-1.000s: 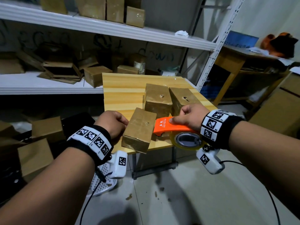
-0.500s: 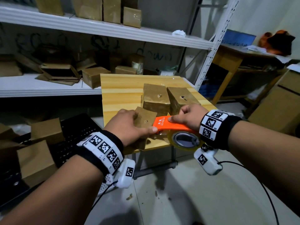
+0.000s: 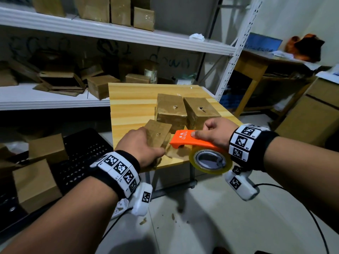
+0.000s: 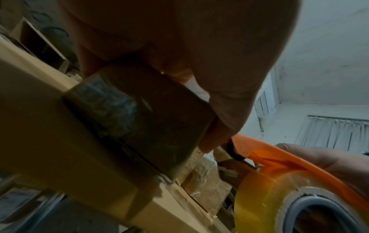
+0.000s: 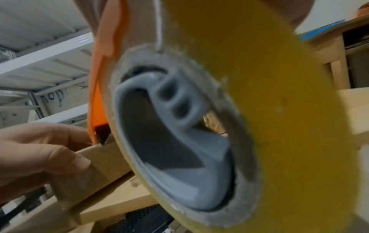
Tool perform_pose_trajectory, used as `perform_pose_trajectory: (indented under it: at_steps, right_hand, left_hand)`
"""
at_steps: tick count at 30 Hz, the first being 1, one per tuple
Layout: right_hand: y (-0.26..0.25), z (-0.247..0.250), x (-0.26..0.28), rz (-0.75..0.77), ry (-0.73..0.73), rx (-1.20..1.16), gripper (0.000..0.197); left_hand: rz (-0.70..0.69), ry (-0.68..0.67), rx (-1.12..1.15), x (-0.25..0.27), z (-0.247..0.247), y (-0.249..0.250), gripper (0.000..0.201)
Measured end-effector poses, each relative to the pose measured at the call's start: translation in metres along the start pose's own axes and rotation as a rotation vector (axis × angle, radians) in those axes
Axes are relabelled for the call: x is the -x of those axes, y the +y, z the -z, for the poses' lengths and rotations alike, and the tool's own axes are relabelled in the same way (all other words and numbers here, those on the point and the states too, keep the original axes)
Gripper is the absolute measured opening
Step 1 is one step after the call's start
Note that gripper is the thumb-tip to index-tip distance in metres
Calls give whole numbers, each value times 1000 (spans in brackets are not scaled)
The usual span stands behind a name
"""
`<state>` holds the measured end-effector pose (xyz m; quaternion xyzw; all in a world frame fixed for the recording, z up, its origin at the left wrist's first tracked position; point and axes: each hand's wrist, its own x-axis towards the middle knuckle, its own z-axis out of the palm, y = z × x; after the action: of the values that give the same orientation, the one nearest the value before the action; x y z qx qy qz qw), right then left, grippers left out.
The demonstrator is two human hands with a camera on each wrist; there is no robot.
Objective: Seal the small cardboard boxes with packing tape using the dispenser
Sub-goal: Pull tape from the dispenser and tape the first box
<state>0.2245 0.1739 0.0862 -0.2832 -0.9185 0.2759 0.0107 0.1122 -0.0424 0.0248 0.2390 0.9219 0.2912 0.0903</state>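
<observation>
A small cardboard box [image 3: 158,131] stands tilted at the front edge of the wooden table [image 3: 132,107]. My left hand [image 3: 141,145] grips it from the near side, fingers wrapped round its right edge; the left wrist view shows the taped box [image 4: 139,113] under my palm. My right hand [image 3: 212,133] holds the orange tape dispenser [image 3: 192,141], thumb on top. Its nose meets the box by my left fingers. The yellowish tape roll [image 3: 211,159] hangs past the table edge and fills the right wrist view [image 5: 249,110]. Two more small boxes [image 3: 171,109] [image 3: 200,111] stand just behind.
White metal shelving [image 3: 110,32] behind and left of the table carries several cardboard boxes. More boxes [image 3: 34,182] and a black perforated crate [image 3: 84,158] sit on the floor at left. A wooden desk [image 3: 256,65] stands at right. Cables trail over the tiled floor.
My left hand moved from the box's left side over its top to grip its near right edge, tipping the box up. The dispenser stayed against the box, shifting slightly.
</observation>
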Motion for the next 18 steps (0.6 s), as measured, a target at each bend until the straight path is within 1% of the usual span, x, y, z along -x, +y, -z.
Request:
perform_pose_trajectory:
  at_steps: [5,18]
  right_hand:
    - [1,7,3,-7,19,59,40]
    - [8,19,13,-37,-25,113,39]
  left_hand:
    - [25,21,49,1,2,-1,79]
    - [5,42,19,-2,0,-5,78]
